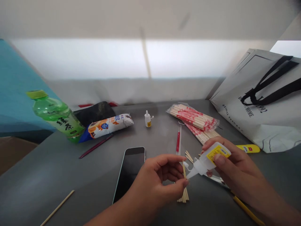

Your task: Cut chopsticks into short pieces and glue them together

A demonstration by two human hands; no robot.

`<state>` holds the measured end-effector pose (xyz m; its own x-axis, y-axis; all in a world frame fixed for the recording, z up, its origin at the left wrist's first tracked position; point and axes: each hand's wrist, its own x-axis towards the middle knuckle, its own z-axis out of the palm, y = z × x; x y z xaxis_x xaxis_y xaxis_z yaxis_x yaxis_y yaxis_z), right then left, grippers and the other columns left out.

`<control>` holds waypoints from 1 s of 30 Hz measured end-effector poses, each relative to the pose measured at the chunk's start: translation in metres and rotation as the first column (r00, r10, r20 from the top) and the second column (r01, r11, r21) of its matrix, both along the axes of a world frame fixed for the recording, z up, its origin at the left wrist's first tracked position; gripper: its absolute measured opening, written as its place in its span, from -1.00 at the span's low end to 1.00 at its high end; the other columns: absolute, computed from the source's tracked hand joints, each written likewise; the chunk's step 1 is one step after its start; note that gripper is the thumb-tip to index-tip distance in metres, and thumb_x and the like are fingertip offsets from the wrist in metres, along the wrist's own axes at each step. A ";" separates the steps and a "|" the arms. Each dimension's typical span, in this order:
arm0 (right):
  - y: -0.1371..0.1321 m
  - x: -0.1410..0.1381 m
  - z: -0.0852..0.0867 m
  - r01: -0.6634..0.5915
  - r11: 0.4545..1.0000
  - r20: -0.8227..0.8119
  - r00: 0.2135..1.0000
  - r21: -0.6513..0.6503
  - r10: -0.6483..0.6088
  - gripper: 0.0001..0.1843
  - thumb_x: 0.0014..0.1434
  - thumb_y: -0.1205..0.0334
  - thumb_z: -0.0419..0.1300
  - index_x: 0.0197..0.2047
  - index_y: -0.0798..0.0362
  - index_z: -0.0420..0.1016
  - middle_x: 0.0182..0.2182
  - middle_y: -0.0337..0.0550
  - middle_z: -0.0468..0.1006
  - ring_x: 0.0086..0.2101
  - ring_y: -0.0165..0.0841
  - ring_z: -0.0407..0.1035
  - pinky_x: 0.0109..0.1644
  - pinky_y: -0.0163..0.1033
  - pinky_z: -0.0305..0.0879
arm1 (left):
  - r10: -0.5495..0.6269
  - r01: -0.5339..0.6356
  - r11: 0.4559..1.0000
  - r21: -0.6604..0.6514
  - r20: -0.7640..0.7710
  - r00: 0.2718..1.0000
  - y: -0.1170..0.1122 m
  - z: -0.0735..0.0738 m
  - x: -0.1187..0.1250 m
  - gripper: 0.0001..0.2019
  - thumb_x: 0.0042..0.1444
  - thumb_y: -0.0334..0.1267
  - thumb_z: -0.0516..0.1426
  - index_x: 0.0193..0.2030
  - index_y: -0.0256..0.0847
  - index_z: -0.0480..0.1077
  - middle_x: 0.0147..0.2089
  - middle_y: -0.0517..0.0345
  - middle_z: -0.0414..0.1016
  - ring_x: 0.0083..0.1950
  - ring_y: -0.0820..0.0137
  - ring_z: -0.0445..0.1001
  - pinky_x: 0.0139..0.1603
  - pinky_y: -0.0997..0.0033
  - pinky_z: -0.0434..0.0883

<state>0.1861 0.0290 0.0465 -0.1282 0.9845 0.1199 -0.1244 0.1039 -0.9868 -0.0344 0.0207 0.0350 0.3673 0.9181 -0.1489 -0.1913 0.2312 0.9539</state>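
Note:
My right hand is closed around a small white glue bottle with a yellow label, its nozzle pointing left and down. My left hand pinches a thin wooden stick upright, right at the nozzle tip. Below the two hands a small bundle of sticks lies flat on the grey table.
A dark phone lies left of my hands. Further back are a second small glue bottle, packs of wrapped sticks, a snack packet, a green drink bottle and a white paper bag. A loose stick lies front left.

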 end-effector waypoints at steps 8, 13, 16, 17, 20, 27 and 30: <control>0.002 0.005 -0.006 -0.005 1.000 -0.005 1.000 0.021 0.005 -0.80 0.24 0.01 0.37 -0.07 -0.20 0.63 -0.42 -0.26 0.59 -0.46 -0.37 0.48 -0.34 -0.37 0.52 | -0.029 0.028 0.999 0.016 0.041 0.999 -0.001 -0.005 -0.001 -0.62 -0.05 -0.44 0.43 -0.05 -0.21 0.59 -0.24 0.16 0.60 -0.25 0.43 0.52 -0.14 0.40 0.49; 0.001 0.004 -0.005 -0.055 0.998 -0.020 0.998 -0.010 0.055 -0.79 0.21 -0.02 0.38 -0.10 -0.19 0.64 -0.44 -0.25 0.56 -0.48 -0.34 0.44 -0.40 -0.34 0.49 | -0.029 0.030 0.999 -0.018 0.037 0.999 -0.001 -0.002 0.000 -0.58 -0.07 -0.41 0.44 -0.02 -0.25 0.59 -0.26 0.15 0.59 -0.26 0.43 0.49 -0.15 0.39 0.48; 0.001 0.004 -0.005 -0.039 0.999 -0.018 0.999 0.007 0.039 -0.80 0.25 0.00 0.35 -0.07 -0.19 0.62 -0.44 -0.26 0.56 -0.46 -0.34 0.45 -0.38 -0.34 0.49 | -0.035 0.035 0.999 0.004 0.020 0.999 -0.001 -0.002 0.000 -0.60 -0.07 -0.42 0.43 -0.04 -0.24 0.59 -0.25 0.15 0.59 -0.26 0.43 0.50 -0.15 0.38 0.48; 0.001 0.004 -0.005 -0.027 0.999 -0.016 1.000 0.018 0.027 -0.79 0.25 0.00 0.35 -0.07 -0.19 0.62 -0.44 -0.26 0.56 -0.46 -0.33 0.46 -0.36 -0.33 0.50 | -0.034 0.034 0.999 0.016 0.012 0.999 -0.001 -0.002 0.000 -0.62 -0.07 -0.43 0.43 -0.05 -0.23 0.59 -0.25 0.15 0.60 -0.25 0.42 0.51 -0.14 0.37 0.48; 0.001 0.004 -0.005 -0.021 1.000 -0.011 1.000 0.010 0.021 -0.79 0.23 0.00 0.37 -0.07 -0.20 0.62 -0.44 -0.26 0.56 -0.45 -0.34 0.46 -0.33 -0.33 0.51 | -0.037 0.038 0.998 0.040 -0.004 0.999 -0.001 -0.003 -0.001 -0.62 -0.07 -0.44 0.42 -0.06 -0.23 0.58 -0.24 0.15 0.60 -0.24 0.40 0.52 -0.13 0.36 0.48; -0.002 0.002 -0.005 -0.080 0.996 -0.011 0.997 -0.049 0.080 -0.79 0.21 -0.05 0.39 -0.12 -0.20 0.62 -0.42 -0.28 0.57 -0.44 -0.39 0.43 -0.36 -0.41 0.48 | -0.036 0.036 0.999 -0.007 0.006 0.999 0.000 -0.002 -0.002 -0.56 -0.07 -0.40 0.43 0.01 -0.25 0.58 -0.27 0.14 0.60 -0.28 0.43 0.50 -0.16 0.37 0.49; -0.001 0.001 -0.002 -0.073 0.996 -0.036 0.997 -0.060 0.071 -0.78 0.20 -0.06 0.39 -0.14 -0.19 0.63 -0.45 -0.28 0.57 -0.46 -0.39 0.43 -0.37 -0.40 0.47 | -0.038 0.038 0.999 -0.013 0.020 0.999 0.000 -0.002 -0.002 -0.56 -0.07 -0.39 0.44 0.00 -0.25 0.58 -0.27 0.13 0.60 -0.28 0.43 0.50 -0.17 0.37 0.48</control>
<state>0.1874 0.0280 0.0443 -0.1959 0.9784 0.0656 -0.1633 0.0334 -0.9860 -0.0362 0.0206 0.0332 0.4051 0.9013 -0.1534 -0.2007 0.2513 0.9469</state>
